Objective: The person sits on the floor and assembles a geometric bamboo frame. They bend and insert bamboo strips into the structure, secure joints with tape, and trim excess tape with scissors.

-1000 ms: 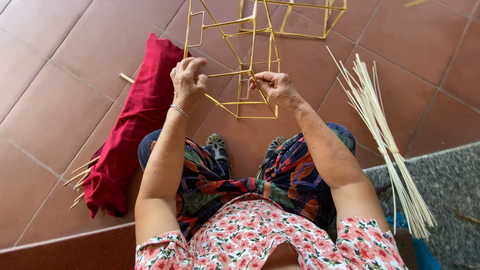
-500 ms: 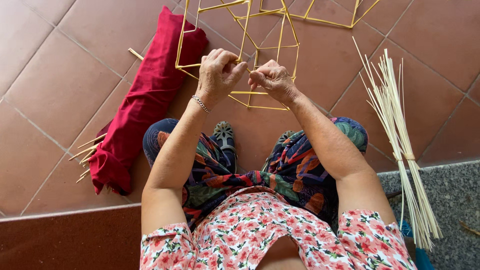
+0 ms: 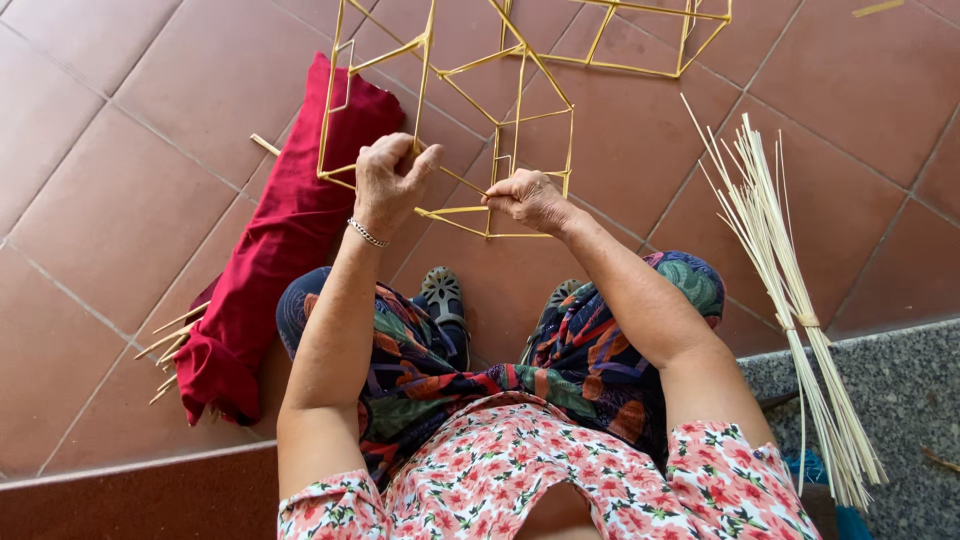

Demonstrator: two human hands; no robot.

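Observation:
A frame of thin yellow bamboo sticks [image 3: 520, 120] stands on the red tiled floor in front of my knees. My left hand [image 3: 392, 182] is closed around a stick at the frame's near left corner; a thin bracelet sits on that wrist. My right hand [image 3: 528, 198] pinches a slanting stick of the same frame, just right of the left hand. Both hands are close together at the frame's lower edge. My sandalled feet [image 3: 445, 300] rest on the floor below them.
A rolled red cloth [image 3: 270, 250] with stick ends poking out lies at my left. A tied bundle of pale thin sticks [image 3: 790, 300] lies at my right, reaching onto a grey stone step [image 3: 900, 400]. A second yellow frame part [image 3: 660, 40] lies farther off.
The hands have moved slightly apart along the frame, and the view has shifted so the frame and hands sit lower and more to the left.

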